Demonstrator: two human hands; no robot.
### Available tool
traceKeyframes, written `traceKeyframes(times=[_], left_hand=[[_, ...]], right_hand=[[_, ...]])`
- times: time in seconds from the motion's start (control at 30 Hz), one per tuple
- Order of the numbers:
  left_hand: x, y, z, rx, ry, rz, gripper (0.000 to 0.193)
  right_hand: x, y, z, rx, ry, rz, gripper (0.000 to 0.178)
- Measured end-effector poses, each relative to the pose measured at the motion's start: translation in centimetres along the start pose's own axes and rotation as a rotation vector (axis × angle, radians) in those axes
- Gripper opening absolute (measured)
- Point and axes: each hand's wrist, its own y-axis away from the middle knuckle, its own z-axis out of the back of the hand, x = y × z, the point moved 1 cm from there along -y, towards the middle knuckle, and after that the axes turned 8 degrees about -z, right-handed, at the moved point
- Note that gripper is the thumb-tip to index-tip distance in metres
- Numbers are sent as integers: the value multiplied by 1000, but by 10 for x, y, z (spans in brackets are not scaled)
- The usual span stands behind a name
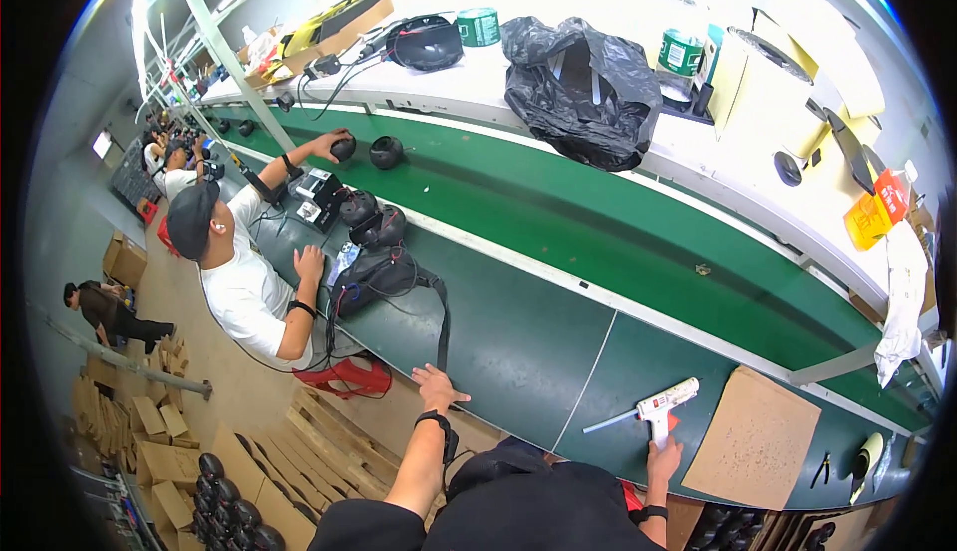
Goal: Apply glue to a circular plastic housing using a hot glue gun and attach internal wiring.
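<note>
My left hand [439, 389] lies with fingers spread on the near edge of the dark green workbench [508, 307], holding nothing. A black strap [445, 327] runs down the bench just above its fingertips. In my right hand [663, 459] is the handle of a white hot glue gun [668, 401], which rests on or just over the bench. From the back of the gun a pale blue glue stick [610, 421] sticks out to the left. Right of this hand lies a brown cardboard sheet [753, 436], speckled with marks.
A co-worker [239, 272] sits at left, one hand on a round black part [342, 146] over the green conveyor belt [558, 222]. Black round housings [371, 220] and a black bag [377, 280] lie between us. Pliers [821, 469] lie far right. A shelf holds a black plastic bag [583, 92].
</note>
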Motion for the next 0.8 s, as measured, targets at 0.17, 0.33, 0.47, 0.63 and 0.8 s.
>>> traceKeyframes(times=[0.17,0.33,0.47,0.63,0.8], left_hand=[[-1,2,7,14,-18,-3,153],[-3,10,17,47,-249,-85,125],[-23,-9,72,231,-25,-253,72],[-103,-67,152,118,101,-436,36],[-149,-162,253,-145,182,-496,37]], right_hand=[[9,-7,3,21,23,17,45],[14,-7,8,52,42,-37,48],[17,-6,11,46,94,-106,50],[30,2,11,46,145,-135,53],[37,21,3,13,74,-98,59]])
